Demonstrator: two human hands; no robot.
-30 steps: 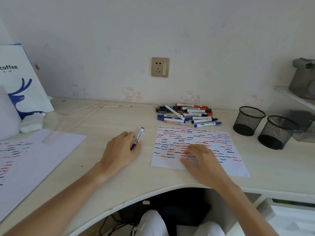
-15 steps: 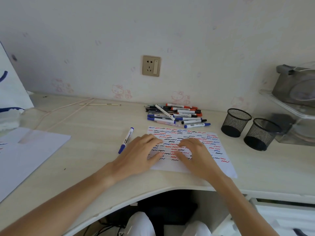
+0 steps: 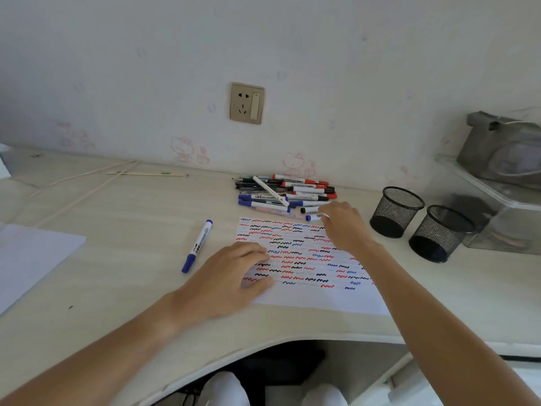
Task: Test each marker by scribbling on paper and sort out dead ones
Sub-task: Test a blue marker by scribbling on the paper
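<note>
- Now the right hand (image 3: 341, 224) reaches across the scribbled paper (image 3: 304, 259) to the near right edge of the marker pile (image 3: 285, 194), its fingers (image 3: 325, 215) curled at the end of a blue-capped marker (image 3: 312, 218); whether they already pinch it cannot be told
- That marker lies crosswise at the paper's far edge, its long axis running left to right, the cap end pointing left, away from the fingertips
- Left hand (image 3: 231, 276) rests flat on the paper's near left corner, fingers loosely spread, farther from the pile
- A lone blue marker (image 3: 197, 246) lies on the surface left of the paper, apart from both hands
- Two mesh cups (image 3: 421, 224) stand to the right
</note>
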